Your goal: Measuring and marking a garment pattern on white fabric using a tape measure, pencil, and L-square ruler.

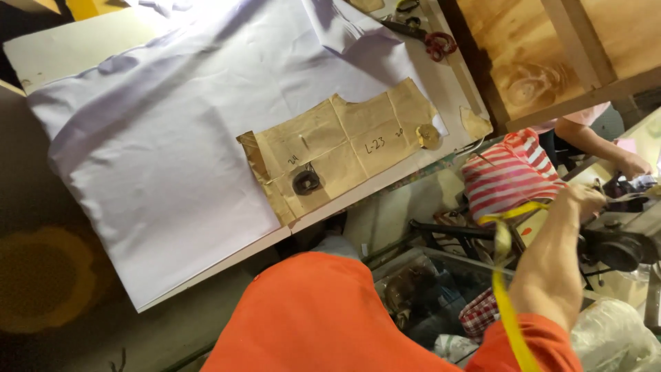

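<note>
My right hand [584, 198] reaches out to the right, off the table, with its fingers curled beside a black machine [620, 241]. Whether it grips anything there is hidden. A yellow measuring tape [505, 289] hangs over my right forearm and runs up toward the wrist. My left hand is out of view. My orange shirt fills the bottom of the view. On the table lies a wide white fabric [172, 138] with a brown paper pattern [344, 141] on top, held down by a dark weight [306, 182] and a round tan weight [428, 136].
Red-handled scissors [430, 41] lie at the table's far edge. A red and white striped cloth bundle [509, 176] sits between the table and the machine. Another person's hand [630, 165], with a pink sleeve, works at the right. Plywood panels [537, 62] stand behind; bags lie below.
</note>
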